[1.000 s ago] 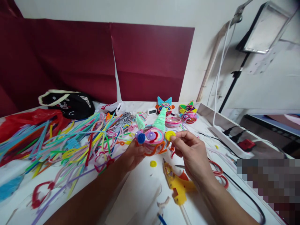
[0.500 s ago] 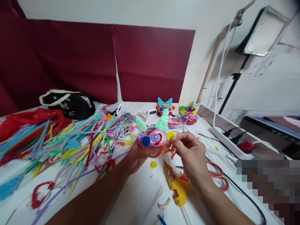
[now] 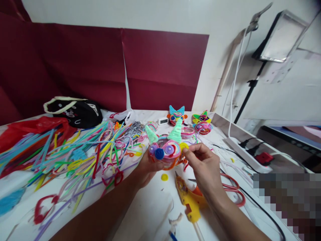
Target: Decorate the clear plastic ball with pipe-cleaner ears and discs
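Left hand [image 3: 146, 167] cups horned pipe-cleaner head [image 3: 165, 149] from below; right hand [image 3: 204, 167] pinches yellow disc [image 3: 184, 146] against its right side.

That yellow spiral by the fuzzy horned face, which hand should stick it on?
Probably the right hand. Its fingers already pinch the yellow spiral against the edge of the horned face. The left hand is busy underneath, holding the face up.

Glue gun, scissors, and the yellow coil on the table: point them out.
glue gun [image 3: 190, 201], head view, on its yellow body.
scissors [image 3: 237, 194], head view, on a red handle loop.
yellow coil [image 3: 164, 177], head view, on its centre.
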The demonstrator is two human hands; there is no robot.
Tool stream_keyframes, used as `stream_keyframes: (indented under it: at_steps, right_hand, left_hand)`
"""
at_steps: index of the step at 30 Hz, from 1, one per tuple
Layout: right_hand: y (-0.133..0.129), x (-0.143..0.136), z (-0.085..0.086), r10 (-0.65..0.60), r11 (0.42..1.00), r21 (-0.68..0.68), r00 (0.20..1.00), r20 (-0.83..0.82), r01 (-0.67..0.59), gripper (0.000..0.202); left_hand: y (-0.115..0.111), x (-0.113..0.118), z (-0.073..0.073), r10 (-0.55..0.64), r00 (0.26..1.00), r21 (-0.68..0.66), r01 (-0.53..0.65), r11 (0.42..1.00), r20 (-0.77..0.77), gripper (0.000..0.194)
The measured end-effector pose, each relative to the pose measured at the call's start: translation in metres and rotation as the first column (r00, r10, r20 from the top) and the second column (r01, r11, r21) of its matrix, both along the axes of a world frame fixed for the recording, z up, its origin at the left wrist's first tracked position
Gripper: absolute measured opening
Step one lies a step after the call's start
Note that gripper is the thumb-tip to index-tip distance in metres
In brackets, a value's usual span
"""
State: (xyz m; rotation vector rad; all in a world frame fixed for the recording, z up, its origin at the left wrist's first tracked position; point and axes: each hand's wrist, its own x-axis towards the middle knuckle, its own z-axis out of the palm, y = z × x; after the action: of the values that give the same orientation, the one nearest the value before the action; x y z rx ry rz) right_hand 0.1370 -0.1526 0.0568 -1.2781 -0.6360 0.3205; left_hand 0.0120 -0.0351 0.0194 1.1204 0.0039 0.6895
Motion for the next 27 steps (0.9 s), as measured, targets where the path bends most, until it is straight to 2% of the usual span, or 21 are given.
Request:
stream_keyframes:
  at_steps: [13, 21, 27]
  right_hand:
    - [0.0017, 0.0, 0.0031, 0.023, 1.0, 0.013, 0.998, -0.061, -0.022, 0.031]
    - [0.0019, 0.0002, 0.0034, 0.055, 0.998, 0.037, 0.997, -0.062, -0.053, 0.031]
    - [0.0018, 0.0005, 0.0029, 0.06, 0.998, 0.03, 0.996, -0.063, -0.058, 0.032]
  left_hand:
    - [-0.0015, 0.0003, 0.0035, -0.04, 0.999, 0.055, 0.04, 0.998, 0.012, 0.055]
    - [-0.0028, 0.0001, 0.0046, -0.004, 1.0, 0.006, 0.004, 1.0, 0.003, 0.068]
    - [-0.0027, 0.0001, 0.0046, -0.015, 1.0, 0.007, 0.015, 1.0, 0.017, 0.066]
